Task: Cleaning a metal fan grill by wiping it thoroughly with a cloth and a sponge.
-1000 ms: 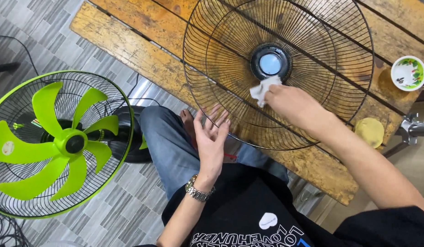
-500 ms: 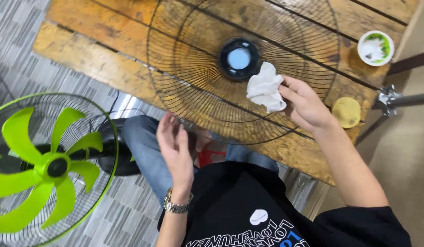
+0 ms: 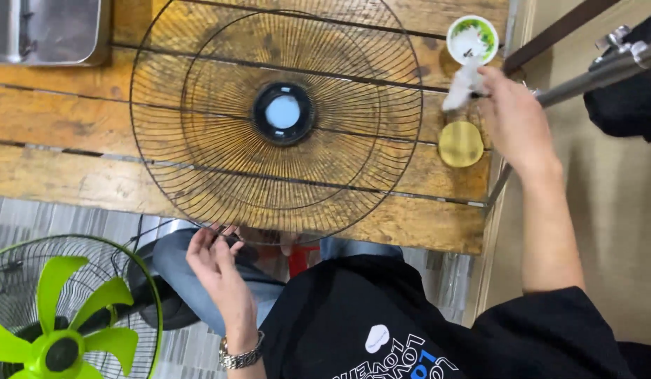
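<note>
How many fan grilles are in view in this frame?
2. A bare black wire grille lies flat on the wooden table, its near rim at the left hand. Another encloses the green-bladed fan at lower left, partly cut off.
</note>
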